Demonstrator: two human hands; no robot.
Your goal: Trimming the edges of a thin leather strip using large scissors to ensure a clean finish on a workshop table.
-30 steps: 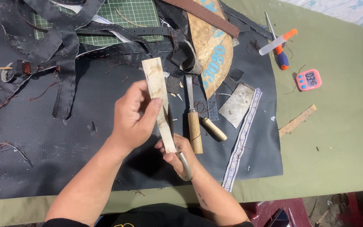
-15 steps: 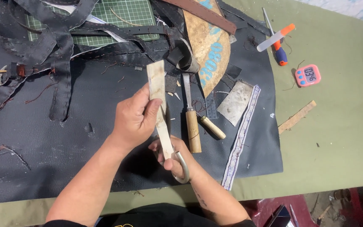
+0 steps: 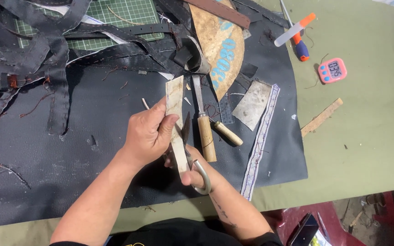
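My left hand (image 3: 147, 134) grips a long pale strip (image 3: 175, 100) of stiff material, held upright over the black leather sheet (image 3: 92, 150). My right hand (image 3: 192, 171) sits just below and behind it, fingers through the metal loop handle of a pair of scissors (image 3: 201, 175). The dark scissor blades (image 3: 186, 130) stand open along the strip's right edge. Part of my right hand is hidden behind the strip and my left hand.
Two wooden-handled tools (image 3: 206, 136) lie just right of my hands. A grey patch (image 3: 251, 105), a long pale offcut (image 3: 261, 141), a round board (image 3: 215, 50), a green cutting mat (image 3: 101, 18), black straps (image 3: 55, 68), a pink timer (image 3: 332, 70), a wooden stick (image 3: 321, 117) and a cutter (image 3: 295, 29) lie around.
The strip has shifted slightly in my left hand, and the scissors have worked further up along its right edge. My hands stay over the same spot.
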